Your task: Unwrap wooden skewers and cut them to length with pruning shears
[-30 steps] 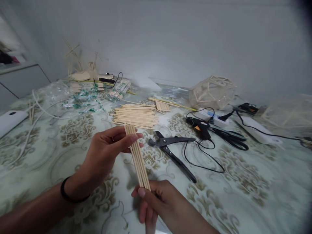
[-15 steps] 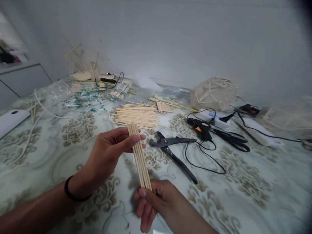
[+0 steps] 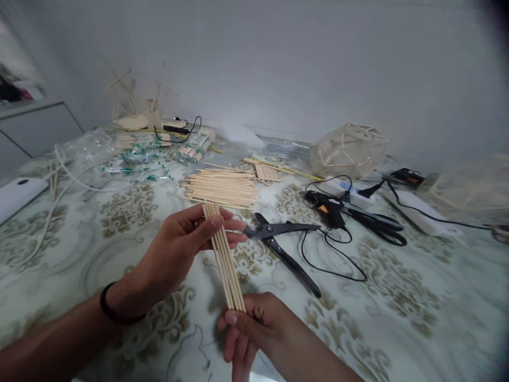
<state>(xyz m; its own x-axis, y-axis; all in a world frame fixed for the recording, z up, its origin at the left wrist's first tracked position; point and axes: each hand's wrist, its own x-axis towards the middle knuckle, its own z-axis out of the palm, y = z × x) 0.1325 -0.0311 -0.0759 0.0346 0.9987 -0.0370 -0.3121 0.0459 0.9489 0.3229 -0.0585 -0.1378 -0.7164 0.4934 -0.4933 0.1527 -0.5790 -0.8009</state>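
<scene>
Several thin wooden sticks [image 3: 226, 265] lie side by side in a flat row between my two hands. My left hand [image 3: 186, 233] grips their far end, thumb on top and fingers beneath. At the near end, my right hand [image 3: 254, 329] pinches them between thumb and fingers. Beyond the hands lies a pile of loose sticks [image 3: 222, 187] on the patterned tablecloth [image 3: 127, 212]. Open black-handled cutters [image 3: 278, 236] rest just right of my left hand's fingertips.
A black glue gun [image 3: 328, 207], scissors [image 3: 377, 225] and a white power strip [image 3: 350, 192] lie at the right, with loose cords. Stick frames in plastic [image 3: 350, 151] stand behind them. Wrapped stick bundles [image 3: 196, 144] and a white cable [image 3: 59, 196] are at the left.
My left hand and the sticks' far end have shifted slightly left, and the fingers of my left hand reach out farther beneath them. My right hand keeps hold of the near end.
</scene>
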